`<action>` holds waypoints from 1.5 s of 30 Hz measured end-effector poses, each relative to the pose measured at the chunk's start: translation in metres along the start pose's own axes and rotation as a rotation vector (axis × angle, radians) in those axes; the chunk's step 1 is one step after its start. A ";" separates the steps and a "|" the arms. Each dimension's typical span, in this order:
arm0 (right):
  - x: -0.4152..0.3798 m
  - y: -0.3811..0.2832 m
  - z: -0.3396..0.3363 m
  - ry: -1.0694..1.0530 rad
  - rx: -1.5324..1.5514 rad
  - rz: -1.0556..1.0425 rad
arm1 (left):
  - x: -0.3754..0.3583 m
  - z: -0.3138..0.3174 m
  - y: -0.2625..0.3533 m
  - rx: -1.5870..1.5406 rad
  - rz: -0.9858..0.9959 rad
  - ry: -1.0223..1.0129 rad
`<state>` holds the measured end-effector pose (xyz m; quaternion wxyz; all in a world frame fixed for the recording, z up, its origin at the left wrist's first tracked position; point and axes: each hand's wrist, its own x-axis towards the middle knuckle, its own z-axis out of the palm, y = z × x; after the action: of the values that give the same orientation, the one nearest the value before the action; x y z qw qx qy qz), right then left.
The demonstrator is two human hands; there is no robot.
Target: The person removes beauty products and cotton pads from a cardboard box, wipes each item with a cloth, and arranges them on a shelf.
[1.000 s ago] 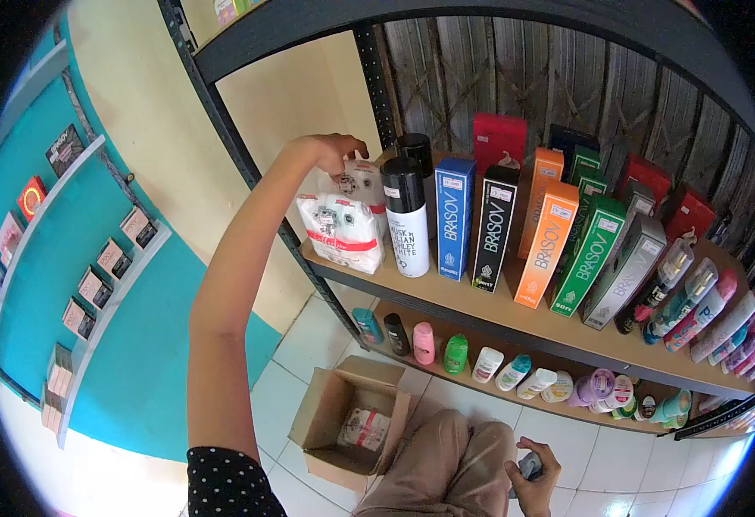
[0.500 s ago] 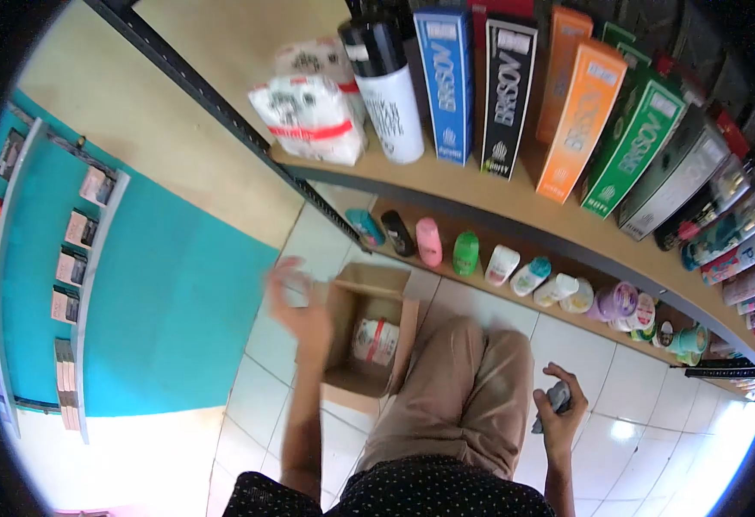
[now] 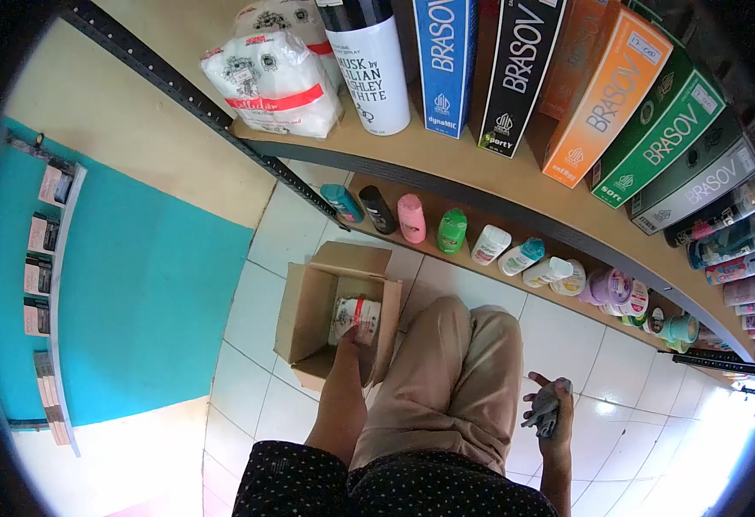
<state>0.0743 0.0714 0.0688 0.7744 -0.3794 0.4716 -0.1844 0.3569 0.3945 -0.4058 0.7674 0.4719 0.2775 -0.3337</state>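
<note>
My left hand point(image 3: 356, 341) reaches down into an open cardboard box point(image 3: 294, 320) on the floor. It touches the near side of a white packet with a red stripe point(image 3: 365, 315); its fingers are mostly hidden, so a grip cannot be made out. Beyond my right knee, my right hand point(image 3: 562, 424) holds a crumpled grey cloth point(image 3: 547, 410) against the palm, with some fingers spread. Similar white packets point(image 3: 274, 86) stand at the left end of the upper shelf, beside a white spray can with a black cap point(image 3: 376, 82).
The upper shelf point(image 3: 446, 164) carries several Brasov boxes, including an orange one point(image 3: 606, 99), overhanging the floor in front of me. Bottles, such as a green one point(image 3: 452, 231), line the lower shelf. A black metal post point(image 3: 171, 86) rises at its left. Wall racks point(image 3: 65, 302) hold small boxes.
My left hand has gone from beside the box, fingers curled in the air, down into it onto the packet. My right hand has turned, showing more of the cloth. The view has shifted.
</note>
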 end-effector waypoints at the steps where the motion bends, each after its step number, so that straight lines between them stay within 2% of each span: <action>1: 0.001 0.001 -0.001 0.001 -0.001 0.003 | 0.008 -0.004 0.003 -0.027 -0.025 0.051; 3: 0.004 0.002 -0.002 -0.023 0.038 0.100 | -0.013 -0.007 0.000 -0.085 -0.065 0.159; 5: 0.005 0.003 -0.002 -0.038 0.016 0.116 | -0.028 0.021 0.037 -0.148 -0.099 0.268; 8: 0.012 0.004 -0.003 -0.097 0.005 0.101 | -0.079 0.077 0.081 -0.249 -0.142 0.425; 9: 0.014 0.005 -0.002 -0.137 0.018 0.075 | -0.120 0.109 0.082 -0.256 -0.130 0.431; 11: 0.017 -0.001 0.010 -0.177 0.050 0.112 | -0.204 0.178 0.122 0.422 0.514 0.555; 13: 0.025 0.002 0.023 -0.265 0.050 0.006 | -0.249 0.204 0.131 0.549 0.797 0.418; 14: 0.029 0.008 0.032 -0.223 0.032 -0.016 | -0.273 0.222 0.136 0.550 0.802 0.417; 16: 0.013 -0.002 0.086 -0.194 -0.392 -0.306 | -0.313 0.257 0.140 0.479 0.897 0.120; 18: -0.002 0.001 0.122 -0.326 -0.889 -0.818 | -0.336 0.279 0.127 0.378 0.765 0.048; 20: -0.004 0.048 0.150 -0.605 -0.354 -0.574 | -0.361 0.304 0.124 0.383 0.730 0.014; 21: -0.001 0.043 0.151 -0.593 -0.351 -0.596 | -0.369 0.313 0.125 0.355 0.725 -0.032; 23: 0.008 0.029 0.156 -0.785 -0.806 -1.285 | -0.383 0.326 0.130 0.299 0.719 -0.116; 24: 0.013 0.019 0.158 -0.776 -0.808 -1.301 | -0.389 0.331 0.132 0.270 0.714 -0.153; 26: 0.016 0.001 0.155 -0.549 -0.783 -1.113 | -0.402 0.341 0.133 0.278 0.740 -0.216; 27: 0.014 0.000 0.155 -0.540 -0.787 -1.122 | -0.400 0.342 0.130 0.276 0.741 -0.228; 29: 0.012 0.000 0.155 -0.538 -0.812 -1.201 | -0.390 0.342 0.123 0.165 0.720 -0.228; 31: 0.002 -0.003 0.147 -0.585 -0.871 -1.251 | -0.382 0.334 0.126 0.193 0.729 -0.235; 33: 0.005 -0.009 0.130 -0.727 -0.802 -1.278 | -0.380 0.335 0.138 0.212 0.760 -0.240; 35: 0.015 -0.008 0.118 -0.409 -0.514 -1.017 | -0.392 0.342 0.155 0.045 0.699 -0.312; 36: 0.017 -0.020 0.115 -0.416 -0.506 -1.040 | -0.394 0.338 0.161 0.081 0.694 -0.368; 38: 0.010 -0.046 0.110 -0.351 -0.611 -0.934 | -0.400 0.336 0.166 0.092 0.657 -0.462; 39: 0.007 -0.049 0.112 -0.358 -0.609 -0.954 | -0.403 0.338 0.170 0.112 0.600 -0.543; 40: 0.002 -0.047 0.111 -0.490 -0.634 -0.745 | -0.406 0.340 0.175 0.126 0.527 -0.618; 41: -0.001 -0.042 0.109 -0.616 -0.658 -0.531 | -0.409 0.343 0.183 0.121 0.542 -0.623; 43: 0.007 -0.028 0.106 -0.603 -0.636 -0.608 | -0.424 0.358 0.214 0.702 0.866 -0.866; 44: 0.010 -0.023 0.105 -0.553 -0.562 -0.628 | -0.437 0.369 0.235 0.696 0.883 -0.866; 45: 0.012 -0.021 0.105 -0.503 -0.487 -0.643 | -0.455 0.381 0.259 1.117 1.105 -0.840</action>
<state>0.1733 0.0939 0.1062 0.6568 -0.7094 0.1576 -0.2011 0.3159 0.2479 0.2233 0.5153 0.6823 -0.4970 -0.1480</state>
